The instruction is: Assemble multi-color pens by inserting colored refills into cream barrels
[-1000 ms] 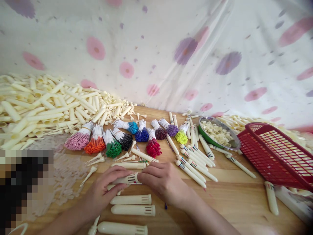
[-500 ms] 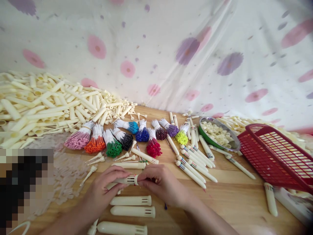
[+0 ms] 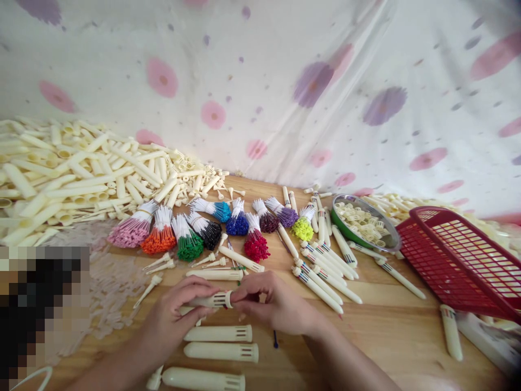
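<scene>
My left hand (image 3: 173,312) is wrapped round a cream multicolour pen barrel (image 3: 222,299), its slotted end pointing right. Thumb and fingertips of my right hand (image 3: 274,304) are pinched together at that slotted end; whatever is between them is hidden. Dark and reddish strips show through the slots. Just below lie several loose slotted barrels (image 3: 220,352). A single blue-tipped refill (image 3: 275,342) rests on the wood under my right hand. Beyond my hands stand banded bundles of coloured refills, among them red (image 3: 256,244), green (image 3: 189,244) and orange (image 3: 159,239).
A large heap of cream barrels (image 3: 73,174) fills the left back. Clear plastic pieces (image 3: 108,293) spread below it. Several pens with coloured slots (image 3: 321,285) lie to the right, near a green-sided bowl (image 3: 345,231) of small cream parts and a red plastic basket (image 3: 431,271).
My right fingers have shifted slightly right and up at the barrel's slotted end. My left hand and the barrel stay almost in place.
</scene>
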### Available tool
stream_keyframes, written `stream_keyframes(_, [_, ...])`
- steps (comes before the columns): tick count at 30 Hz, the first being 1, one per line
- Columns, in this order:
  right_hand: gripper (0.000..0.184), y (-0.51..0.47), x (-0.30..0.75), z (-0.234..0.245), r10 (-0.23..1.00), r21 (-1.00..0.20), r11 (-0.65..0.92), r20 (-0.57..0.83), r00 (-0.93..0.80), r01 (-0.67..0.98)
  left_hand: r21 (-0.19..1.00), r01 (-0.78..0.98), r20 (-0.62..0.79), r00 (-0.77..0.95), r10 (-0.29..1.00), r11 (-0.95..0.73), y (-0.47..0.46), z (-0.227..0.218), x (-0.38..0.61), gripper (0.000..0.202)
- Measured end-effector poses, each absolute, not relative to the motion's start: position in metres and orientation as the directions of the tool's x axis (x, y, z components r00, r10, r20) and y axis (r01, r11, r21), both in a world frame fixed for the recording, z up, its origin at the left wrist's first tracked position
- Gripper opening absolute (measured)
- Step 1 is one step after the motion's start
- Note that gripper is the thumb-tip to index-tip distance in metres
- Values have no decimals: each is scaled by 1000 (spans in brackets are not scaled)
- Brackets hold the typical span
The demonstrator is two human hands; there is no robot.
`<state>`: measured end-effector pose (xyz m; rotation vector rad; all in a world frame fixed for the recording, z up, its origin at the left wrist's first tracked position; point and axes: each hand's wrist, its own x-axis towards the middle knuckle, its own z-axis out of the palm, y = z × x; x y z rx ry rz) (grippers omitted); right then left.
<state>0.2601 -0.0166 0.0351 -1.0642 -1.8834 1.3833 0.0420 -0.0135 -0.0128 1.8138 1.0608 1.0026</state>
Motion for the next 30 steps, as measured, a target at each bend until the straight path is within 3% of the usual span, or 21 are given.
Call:
stream_keyframes(3, [30, -16, 257, 29, 848, -972, -200, -233, -476, 121, 875, 315, 277, 296, 914, -367, -12, -14, 43, 21])
stream_keyframes(6, [40, -15, 254, 25, 852, -950, -303, -303, -428, 71, 852, 353, 304, 266, 915, -386, -10, -17, 42, 18])
stream_keyframes(11, [34, -4, 266, 32, 924, -971, -171, -216, -314, 165, 830, 407, 319, 218, 922, -383, -7, -26, 36, 18])
stream_keyframes(14, [34, 13, 295, 33, 991, -929, -19, -68, -119, 371, 830, 416, 320, 193, 928, -372, -7, -30, 33, 19])
stream_keyframes(16, [40, 30, 323, 30, 998, -763, -17, 26, 57, 646, 827, 420, 327, 180, 928, -373, -7, -31, 32, 19])
stream_keyframes(17, [47, 39, 338, 28, 984, -596, -62, 100, 150, 801, 825, 422, 332, 179, 926, -377, -7, -31, 32, 19])
stream_keyframes(18, [50, 48, 352, 26, 970, -526, -99, 137, 199, 845, 823, 423, 335, 181, 925, -380, -7, -30, 32, 19])
stream_keyframes(22, [51, 75, 387, 24, 956, -324, -159, 184, 227, 933, 816, 433, 339, 177, 924, -382, -6, -29, 33, 22])
stream_keyframes(26, [27, 89, 383, 27, 989, -129, -39, 138, 57, 991, 799, 448, 352, 194, 916, -402, -4, -31, 32, 22])
stream_keyframes(30, [21, 102, 368, 27, 998, 18, 22, 60, -23, 1000, 771, 468, 359, 241, 902, -432, -4, -34, 30, 20])
